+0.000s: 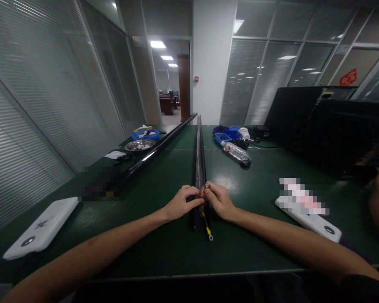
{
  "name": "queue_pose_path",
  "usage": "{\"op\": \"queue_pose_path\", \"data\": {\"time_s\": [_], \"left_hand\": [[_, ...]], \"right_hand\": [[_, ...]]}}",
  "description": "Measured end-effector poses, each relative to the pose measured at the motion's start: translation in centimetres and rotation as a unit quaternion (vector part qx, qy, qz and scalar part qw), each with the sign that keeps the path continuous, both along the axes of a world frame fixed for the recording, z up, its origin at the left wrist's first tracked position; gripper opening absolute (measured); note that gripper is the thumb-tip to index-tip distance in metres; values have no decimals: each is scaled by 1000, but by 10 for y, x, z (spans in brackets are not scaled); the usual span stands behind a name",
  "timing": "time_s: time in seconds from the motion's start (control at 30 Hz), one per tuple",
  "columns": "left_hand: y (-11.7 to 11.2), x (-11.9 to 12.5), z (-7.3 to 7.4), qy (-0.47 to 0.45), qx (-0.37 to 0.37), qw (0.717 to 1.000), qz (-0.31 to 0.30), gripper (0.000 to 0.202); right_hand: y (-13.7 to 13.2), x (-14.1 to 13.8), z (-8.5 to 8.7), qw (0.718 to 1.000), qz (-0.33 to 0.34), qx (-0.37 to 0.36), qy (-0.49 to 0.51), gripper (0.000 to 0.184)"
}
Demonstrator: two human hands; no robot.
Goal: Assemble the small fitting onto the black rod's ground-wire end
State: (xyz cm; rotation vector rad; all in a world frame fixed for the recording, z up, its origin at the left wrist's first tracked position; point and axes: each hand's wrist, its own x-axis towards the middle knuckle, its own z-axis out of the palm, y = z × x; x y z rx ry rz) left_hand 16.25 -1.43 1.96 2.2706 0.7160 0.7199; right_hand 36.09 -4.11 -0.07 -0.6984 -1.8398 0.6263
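A long black rail [199, 155] lies on the green table [164, 248], running away from me down the middle. My left hand [181, 203] and my right hand [219, 200] meet over its near end, both pinched shut. A small metal part [206, 185] shows at my right fingertips on top of the rail. A yellow-green wire with a ring terminal [207, 229] trails from under my hands toward the table's front edge. What my left fingers hold is hidden.
A second black rail [159, 149] lies at a slant to the left. White flat devices rest at the near left [41, 229] and near right [312, 219]. Blue bins [222, 135], a plastic bottle [236, 151], a metal dish [140, 145] and a large black case [328, 126] stand farther back.
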Motion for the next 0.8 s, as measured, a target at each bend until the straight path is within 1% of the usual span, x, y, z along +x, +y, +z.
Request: {"op": "queue_pose_path", "data": {"time_s": [0.17, 0.53, 0.8], "left_hand": [[1, 1, -2, -13, 6, 1000, -4, 24], [-1, 0, 1, -4, 5, 1000, 5, 25], [0, 0, 0, -12, -1, 1000, -1, 26]], "right_hand": [[-1, 0, 2, 1000, -2, 2, -2, 37], [2, 0, -1, 1000, -1, 3, -2, 41], [0, 1, -2, 1000, 4, -7, -2, 37]]}}
